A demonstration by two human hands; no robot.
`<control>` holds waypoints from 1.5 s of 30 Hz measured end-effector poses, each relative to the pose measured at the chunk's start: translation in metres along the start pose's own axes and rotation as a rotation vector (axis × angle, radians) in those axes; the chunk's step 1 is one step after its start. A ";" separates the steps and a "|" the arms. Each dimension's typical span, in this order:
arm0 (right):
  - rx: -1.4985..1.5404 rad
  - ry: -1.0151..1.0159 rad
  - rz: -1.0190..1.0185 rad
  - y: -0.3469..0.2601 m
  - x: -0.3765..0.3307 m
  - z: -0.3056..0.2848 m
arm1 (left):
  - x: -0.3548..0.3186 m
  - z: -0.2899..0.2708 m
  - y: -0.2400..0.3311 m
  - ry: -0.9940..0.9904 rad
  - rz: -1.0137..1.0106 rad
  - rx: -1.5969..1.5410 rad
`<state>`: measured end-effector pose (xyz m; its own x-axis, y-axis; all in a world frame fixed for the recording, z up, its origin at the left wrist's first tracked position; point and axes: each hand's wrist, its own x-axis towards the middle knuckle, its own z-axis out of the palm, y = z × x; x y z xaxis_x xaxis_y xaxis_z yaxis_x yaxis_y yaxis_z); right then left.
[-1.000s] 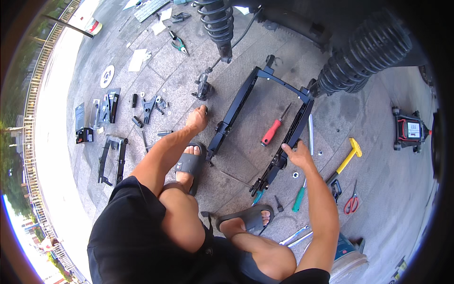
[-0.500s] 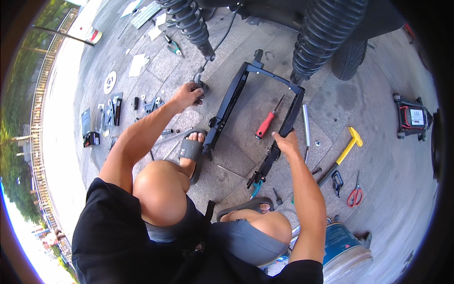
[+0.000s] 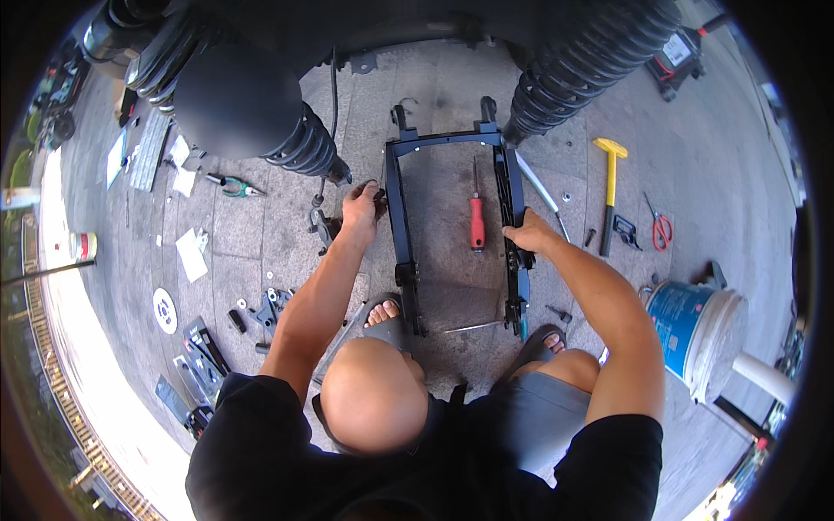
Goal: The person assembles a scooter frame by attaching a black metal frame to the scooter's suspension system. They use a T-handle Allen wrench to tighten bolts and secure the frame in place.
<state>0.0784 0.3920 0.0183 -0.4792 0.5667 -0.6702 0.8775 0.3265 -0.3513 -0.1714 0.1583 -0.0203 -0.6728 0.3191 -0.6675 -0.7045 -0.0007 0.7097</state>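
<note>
A black U-shaped metal frame (image 3: 445, 139) lies on the paving before me, its open end toward my feet. My right hand (image 3: 532, 233) is closed around its right rail, thumb on top. Beside the left rail is my left hand (image 3: 361, 211), its fingers curled with the tips close against the metal; whether they grip the rail is hidden. A dark brake caliper (image 3: 324, 228) hangs on a cable just left of that hand. Between the rails lies a red-handled screwdriver (image 3: 477, 224).
Two black coil-spring shock absorbers (image 3: 306, 139) (image 3: 569, 82) hang overhead from a dark vehicle body. Right: a yellow-headed hammer (image 3: 609, 174), red scissors (image 3: 662, 233), a blue bucket (image 3: 682, 321). Left: pliers (image 3: 234, 187), a brake disc (image 3: 164, 310), loose parts. A jack (image 3: 676, 61) stands far right.
My left hand has left the brake caliper and moved right to the frame's left rail. The right hand stays on the right rail. My view has turned, so the frame appears straighter.
</note>
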 end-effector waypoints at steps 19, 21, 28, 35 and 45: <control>0.205 -0.051 -0.141 0.012 -0.003 0.008 | -0.012 -0.040 -0.042 0.332 0.425 1.133; 0.334 0.013 -0.134 0.011 -0.001 0.016 | -0.031 -0.057 -0.067 0.342 0.261 1.219; 0.395 0.053 -0.075 0.020 0.023 0.030 | -0.049 -0.054 -0.074 0.310 0.282 0.977; 0.491 0.015 -0.128 0.031 0.042 0.039 | -0.048 -0.018 -0.078 -0.095 0.254 0.609; 0.638 -0.086 -0.223 0.001 0.003 0.008 | -0.102 -0.014 -0.047 -0.084 0.262 0.467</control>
<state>0.0776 0.3885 0.0109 -0.6699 0.4667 -0.5775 0.6105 -0.0965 -0.7861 -0.0734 0.1128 0.0112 -0.7788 0.4394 -0.4477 -0.3271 0.3246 0.8875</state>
